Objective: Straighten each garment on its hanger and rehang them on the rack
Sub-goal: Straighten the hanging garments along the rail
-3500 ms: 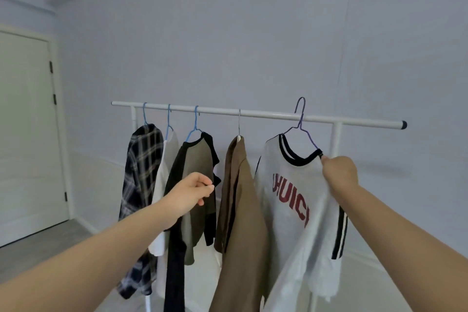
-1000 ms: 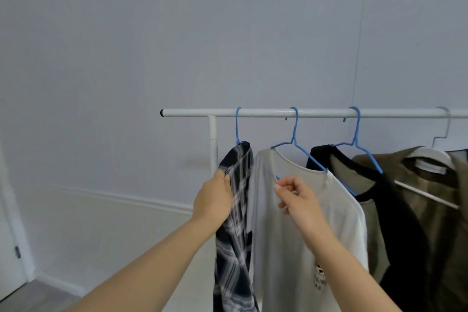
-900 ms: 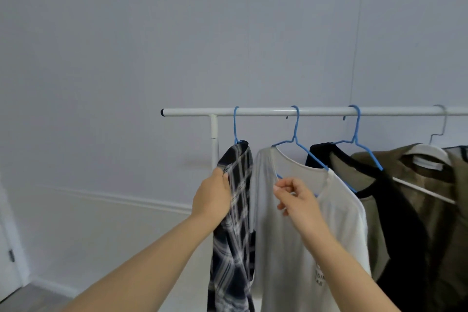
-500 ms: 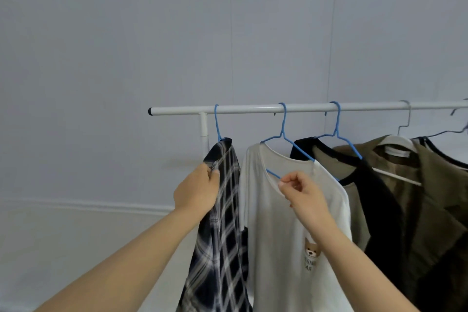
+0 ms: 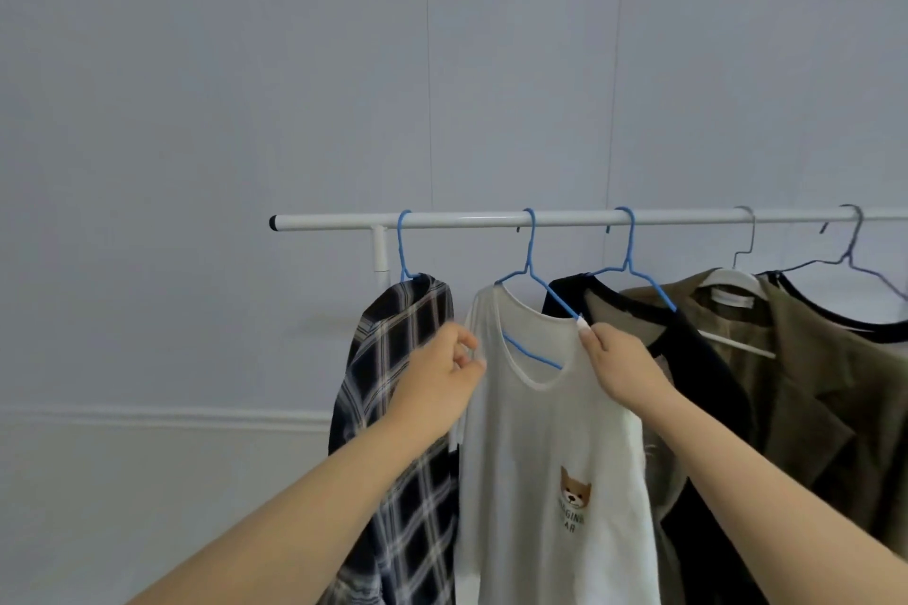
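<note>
Pinching white T-shirt (image 5: 550, 447) shoulders: left hand (image 5: 437, 383) | right hand (image 5: 621, 366) | on rack (image 5: 471, 220)

- Left forearm (image 5: 304, 501): bare from the lower edge of the view to the wrist; no sleeve or cuff shows.
- Right forearm (image 5: 747, 472): likewise bare along its whole visible length, unsleeved.
- Left hand (image 5: 437, 383): ungloved; no ring, no band at the wrist.
- Right hand (image 5: 621, 366): ungloved; no watch or bracelet at the wrist.
- Fingers (image 5: 585, 328): one pale, short-trimmed nail shows at the tip on the right hand.
- Upper arms, shoulders and any clothing lie outside the view.
</note>
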